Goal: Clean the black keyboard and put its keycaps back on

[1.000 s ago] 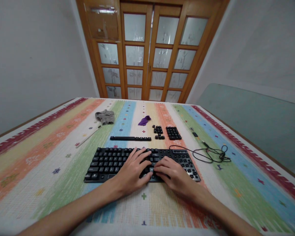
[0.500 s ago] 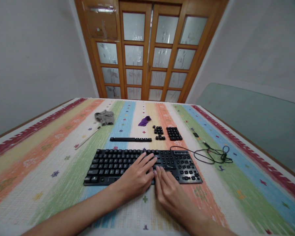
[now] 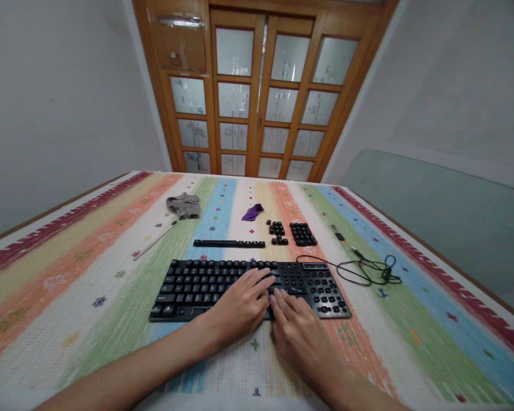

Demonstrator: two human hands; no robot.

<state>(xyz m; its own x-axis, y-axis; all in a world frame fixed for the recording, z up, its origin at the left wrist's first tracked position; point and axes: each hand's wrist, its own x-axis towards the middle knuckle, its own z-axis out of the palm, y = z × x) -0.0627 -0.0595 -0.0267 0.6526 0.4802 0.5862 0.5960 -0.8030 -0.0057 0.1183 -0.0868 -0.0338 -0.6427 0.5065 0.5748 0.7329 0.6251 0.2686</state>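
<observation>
A black keyboard (image 3: 184, 287) lies flat in front of me, its left part full of keycaps and its number pad at the right showing bare switches. My left hand (image 3: 247, 294) rests over the keys right of the middle, fingers stretched out and slightly apart; its thumb is hidden. Close beside it, my right hand (image 3: 294, 319) has its fingers pressed together, with the tips at the keyboard's lower right keys. Whatever lies under those fingertips is hidden. Behind the keyboard, loose black keycaps lie in groups: a row with the space bar (image 3: 229, 244), a small cluster (image 3: 277, 229) and a number-pad block (image 3: 302, 234).
A black cable (image 3: 368, 274) coils right of the keyboard, near a small black piece (image 3: 340, 236). Farther back lie a grey cloth (image 3: 184, 205), a purple cloth (image 3: 252, 212) and a thin brush (image 3: 156, 240). The striped tablecloth (image 3: 89, 342) covers the table.
The view has shifted slightly. Both hands stay at nearly the same place on the keyboard, with the right fingers drawn a little closer together.
</observation>
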